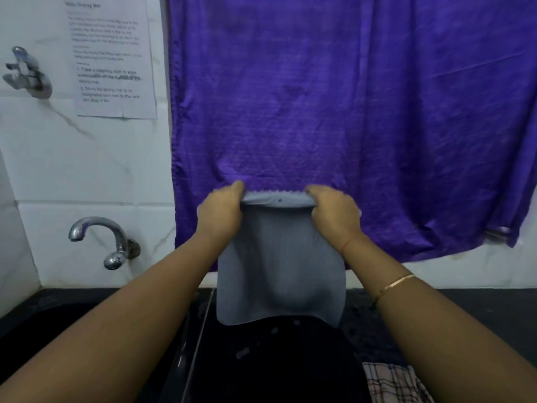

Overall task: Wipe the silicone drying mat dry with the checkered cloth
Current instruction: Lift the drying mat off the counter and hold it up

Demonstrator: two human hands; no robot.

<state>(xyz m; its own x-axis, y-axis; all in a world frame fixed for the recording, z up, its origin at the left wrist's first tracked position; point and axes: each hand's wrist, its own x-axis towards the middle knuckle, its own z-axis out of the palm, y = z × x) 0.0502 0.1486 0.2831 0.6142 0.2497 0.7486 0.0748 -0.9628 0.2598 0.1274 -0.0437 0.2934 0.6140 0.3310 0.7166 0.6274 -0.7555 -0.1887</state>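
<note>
Holding the silicone drying mat [279,263] up in the air, you have it by its top edge with both hands. Your left hand [222,212] pinches the left corner and your right hand [334,213] pinches the right corner, with the fingers curled over the rim. So each grip is closed on the mat. The mat hangs straight down in front of the purple curtain [348,97], above the dark desk [465,309], and its lower edge does not seem to touch the desk. The checkered cloth [392,382] lies on the desk at the lower right, near your right arm, well apart from the mat and not in any hand.

I judge the mat to be light, soft and floppy: it bulges in the middle and the top edge bends between your hands. Wet silicone is probably slippery, so a pinch at only one corner may let it slide or fold. Some pale spots lie on the desk under it; I cannot tell if they are water drops. For wiping, I think it is better to lay the mat flat on the desk. You could also hold it with the left hand at the middle of the top edge, so that the right hand can take the cloth and rub downward.
</note>
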